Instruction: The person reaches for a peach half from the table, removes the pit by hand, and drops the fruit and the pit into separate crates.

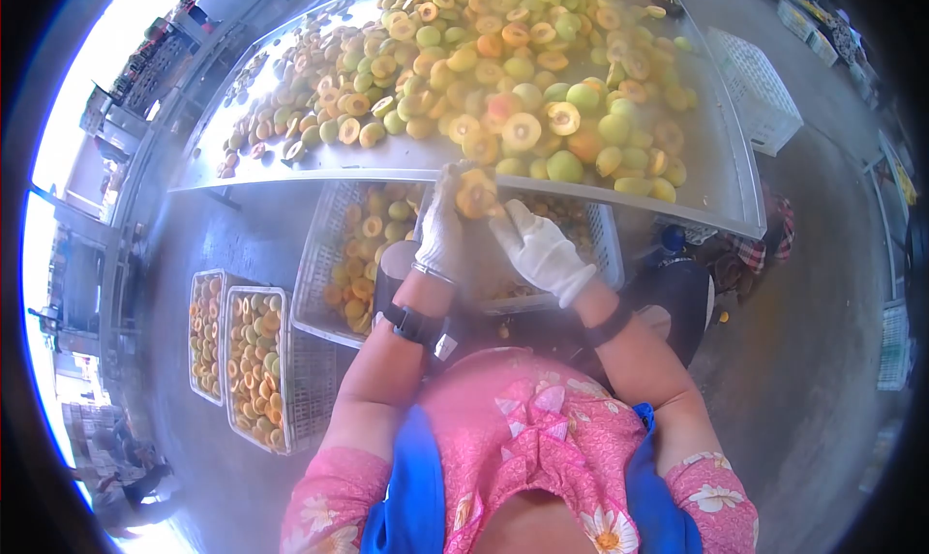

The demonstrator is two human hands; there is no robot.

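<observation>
My left hand (445,230), in a white glove, is closed around a yellow-orange apricot (475,194) just in front of the metal table's near edge. Close by on the right is my right hand (544,252), also gloved in white. Its fingers are pressed together and point at the apricot's lower right side; what they pinch, if anything, I cannot make out. Many apricots, whole and halved, some with dark stones showing, are heaped on the metal table (377,163). Below my hands stands a white crate (314,254) of apricot halves, partly hidden by my arms.
Two white crates full of apricot halves, one nearer (286,360) and one farther left (223,281), stand on the floor. Another white crate (760,89) sits beyond the table's right side. Someone in a checked sleeve (780,233) is partly hidden at the table's right corner.
</observation>
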